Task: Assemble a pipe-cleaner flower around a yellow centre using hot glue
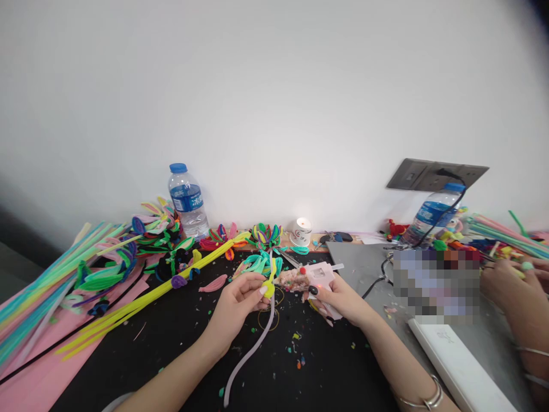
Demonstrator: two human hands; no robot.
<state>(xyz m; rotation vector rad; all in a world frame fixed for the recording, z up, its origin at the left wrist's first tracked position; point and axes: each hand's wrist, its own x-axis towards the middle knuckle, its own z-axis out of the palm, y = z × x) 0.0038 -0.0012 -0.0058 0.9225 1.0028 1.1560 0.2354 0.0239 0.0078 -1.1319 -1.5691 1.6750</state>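
My left hand pinches a small yellow fuzzy piece between thumb and fingers. A pale lilac pipe cleaner hangs down from that spot and curves towards the table's front. Wrapped around a pale pink hot glue gun, my right hand has a dark-nailed thumb on its side. The gun's decorated front end points left, close to the yellow piece; whether they touch I cannot tell. A glue stick pokes out of its back. Behind my left hand lies a turquoise looped pipe-cleaner shape.
Colourful pipe-cleaner bundles and yellow pipe cleaners lie left, near a water bottle. A white cup stands by the wall. To the right are a white box, black cable, second bottle and another person's hands.
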